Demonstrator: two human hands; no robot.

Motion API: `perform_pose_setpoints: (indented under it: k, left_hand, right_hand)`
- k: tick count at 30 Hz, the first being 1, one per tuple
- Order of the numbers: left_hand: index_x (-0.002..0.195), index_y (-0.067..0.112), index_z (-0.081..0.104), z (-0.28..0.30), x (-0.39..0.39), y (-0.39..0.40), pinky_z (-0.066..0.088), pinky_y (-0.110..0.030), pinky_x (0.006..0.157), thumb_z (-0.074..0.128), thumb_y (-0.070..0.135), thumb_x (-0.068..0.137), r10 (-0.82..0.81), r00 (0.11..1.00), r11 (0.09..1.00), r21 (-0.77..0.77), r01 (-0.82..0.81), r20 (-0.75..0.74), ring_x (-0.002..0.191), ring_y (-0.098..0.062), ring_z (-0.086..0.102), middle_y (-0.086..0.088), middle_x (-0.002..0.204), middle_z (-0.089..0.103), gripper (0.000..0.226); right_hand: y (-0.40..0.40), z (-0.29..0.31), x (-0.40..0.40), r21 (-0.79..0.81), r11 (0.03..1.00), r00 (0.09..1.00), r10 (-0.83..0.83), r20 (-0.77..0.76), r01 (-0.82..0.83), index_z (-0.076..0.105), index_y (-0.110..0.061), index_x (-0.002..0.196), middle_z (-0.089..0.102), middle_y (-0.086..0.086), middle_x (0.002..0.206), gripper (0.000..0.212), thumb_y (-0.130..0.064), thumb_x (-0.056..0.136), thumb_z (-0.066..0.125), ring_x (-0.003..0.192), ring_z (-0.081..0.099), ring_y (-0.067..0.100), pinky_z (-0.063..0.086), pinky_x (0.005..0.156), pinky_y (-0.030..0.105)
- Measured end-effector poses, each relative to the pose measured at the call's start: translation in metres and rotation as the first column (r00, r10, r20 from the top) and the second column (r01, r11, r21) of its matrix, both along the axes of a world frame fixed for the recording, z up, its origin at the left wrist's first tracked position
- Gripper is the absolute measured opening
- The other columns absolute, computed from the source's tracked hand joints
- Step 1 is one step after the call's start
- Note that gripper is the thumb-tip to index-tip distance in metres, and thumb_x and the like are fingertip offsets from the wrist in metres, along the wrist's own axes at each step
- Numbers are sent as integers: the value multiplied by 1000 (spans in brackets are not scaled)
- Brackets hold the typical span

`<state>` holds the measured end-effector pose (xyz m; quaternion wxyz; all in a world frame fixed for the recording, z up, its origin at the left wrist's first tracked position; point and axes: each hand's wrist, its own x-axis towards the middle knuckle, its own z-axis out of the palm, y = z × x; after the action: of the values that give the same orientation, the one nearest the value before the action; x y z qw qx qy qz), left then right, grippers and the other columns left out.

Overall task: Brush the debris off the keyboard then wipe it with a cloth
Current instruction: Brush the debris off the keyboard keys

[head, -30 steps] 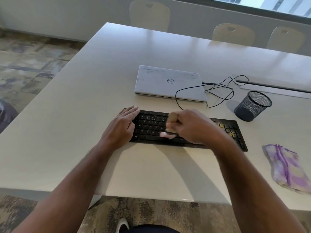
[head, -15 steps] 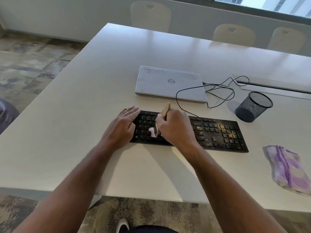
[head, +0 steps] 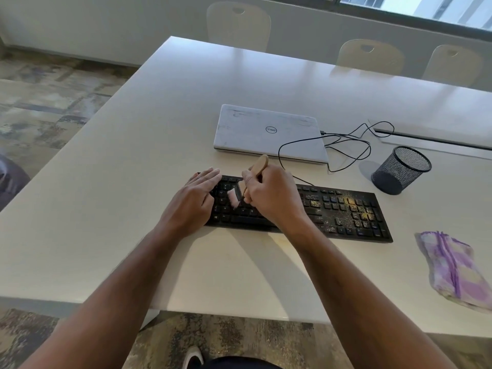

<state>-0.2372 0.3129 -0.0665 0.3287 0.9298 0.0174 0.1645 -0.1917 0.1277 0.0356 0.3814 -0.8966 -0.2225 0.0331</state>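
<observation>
A black keyboard (head: 343, 211) lies across the white table (head: 133, 182), with yellowish debris scattered over its right half. My left hand (head: 191, 203) rests flat on the keyboard's left end, fingers straight. My right hand (head: 269, 195) grips a small brush (head: 259, 165) by its wooden handle; the pale pink bristles touch the keys near the left side, just right of my left hand. A folded purple and yellow cloth (head: 452, 267) lies on the table to the right of the keyboard, untouched.
A shut white laptop (head: 269, 131) sits behind the keyboard, with a black cable (head: 346, 145) looping to its right. A black mesh cup (head: 399, 170) stands behind the keyboard's right end. Chairs (head: 238, 25) line the table's far side.
My right hand has swept the brush leftward along the keyboard, from the middle to the left keys, uncovering the debris on the right half. My left hand has stayed put.
</observation>
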Motion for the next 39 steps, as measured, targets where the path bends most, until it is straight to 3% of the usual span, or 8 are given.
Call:
perform_pose_setpoints:
  k: [7, 10, 14, 18, 24, 28, 33, 39]
  left_hand:
    - [146, 2, 51, 1, 0, 0, 12, -18, 123, 32, 8, 86, -5, 1000, 1000, 0, 5, -5, 150, -9, 30, -8, 156, 45, 64]
    - [146, 2, 51, 0, 0, -1, 17, -25, 125, 31, 8, 85, 1, 1000, 1000, -6, -1, -1, 150, -10, 31, -8, 155, 46, 64]
    - [146, 3, 51, 0, 0, 0, 16, -24, 125, 31, 8, 85, -4, 1000, 1000, 0, 4, 2, 150, -10, 31, -8, 155, 46, 64]
    - [146, 3, 51, 0, -1, 0, 17, -27, 125, 31, 9, 86, -3, 1000, 1000, -4, 3, 1, 150, -10, 31, -8, 155, 46, 64]
    - [146, 2, 51, 0, 0, 0, 14, -21, 124, 32, 8, 86, -9, 1000, 1000, -1, 9, 0, 149, -10, 31, -8, 155, 46, 63]
    - [147, 3, 50, 0, 0, 0, 14, -22, 125, 32, 9, 86, -8, 1000, 1000, 0, 8, 0, 150, -9, 31, -8, 156, 45, 63]
    - [147, 3, 50, 0, 0, 0, 13, -20, 124, 32, 9, 86, -5, 1000, 1000, 0, 5, -4, 150, -10, 31, -8, 155, 46, 64]
    - [147, 3, 50, -1, 0, 0, 13, -21, 124, 31, 9, 86, -8, 1000, 1000, -1, 8, -6, 150, -9, 30, -7, 156, 46, 64]
  right_hand:
    - [-2, 5, -1, -73, 994, 995, 80, -68, -85, 68, -2, 73, 72, 7, 60, 36, -19, 103, 57, 52, 70, 19, 62, 68, 46]
    - [-5, 2, 4, -53, 999, 1000, 4, 12, -3, 68, -6, 77, 72, 7, 64, 37, -26, 106, 56, 62, 69, 27, 59, 69, 46]
    - [-10, 6, 7, -164, 982, 995, 91, -42, -97, 65, 0, 72, 71, 8, 61, 35, -19, 99, 57, 61, 70, 31, 59, 67, 50]
    - [-14, 8, 9, -87, 995, 999, 41, 6, -40, 67, -9, 75, 69, -10, 57, 36, -22, 107, 56, 55, 66, 7, 53, 59, 23]
    - [-23, 7, 11, -100, 991, 989, 72, -126, -85, 69, 5, 79, 73, 13, 65, 34, -19, 101, 58, 59, 72, 31, 62, 67, 51]
    - [-26, 3, 15, -39, 998, 998, -52, -33, 51, 72, -9, 86, 74, 8, 71, 33, -30, 107, 58, 72, 73, 30, 61, 76, 48]
    - [-32, 2, 13, -48, 999, 990, -20, -137, 14, 72, 3, 78, 71, 5, 58, 33, -17, 100, 58, 63, 73, 34, 61, 69, 56]
    - [-35, -4, 12, 25, 994, 992, -101, -77, 104, 72, -8, 85, 73, 4, 63, 31, -27, 106, 59, 64, 74, 28, 63, 68, 54]
